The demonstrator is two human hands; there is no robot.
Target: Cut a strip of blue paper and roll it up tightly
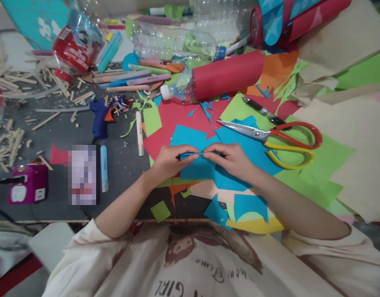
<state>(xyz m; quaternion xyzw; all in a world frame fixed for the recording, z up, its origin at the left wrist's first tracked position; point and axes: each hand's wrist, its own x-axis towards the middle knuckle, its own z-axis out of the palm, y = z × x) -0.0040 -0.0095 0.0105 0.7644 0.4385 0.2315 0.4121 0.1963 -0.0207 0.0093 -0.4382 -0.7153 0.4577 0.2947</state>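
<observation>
Between my two hands a narrow piece of blue paper point(190, 154) is held edge-on, pinched from both sides. My left hand point(173, 160) grips its left part between thumb and fingers. On the right part, the fingertips of my right hand point(229, 156) close in the same way, and the hands almost meet. Under them lie blue paper sheets point(194, 170) over red paper point(174, 117) and green paper. Scissors point(264, 134) with one red and one yellow handle rest just right of my right hand, blades pointing left. A black pen point(264, 111) lies behind the scissors.
A bottle wrapped in red paper point(227, 76) and clear plastic bottles point(177, 41) lie at the back. Markers point(131, 78), a blue glue gun point(99, 117), wooden sticks point(13, 148) and a phone point(83, 175) are on the left. Brown paper point(360, 136) covers the right.
</observation>
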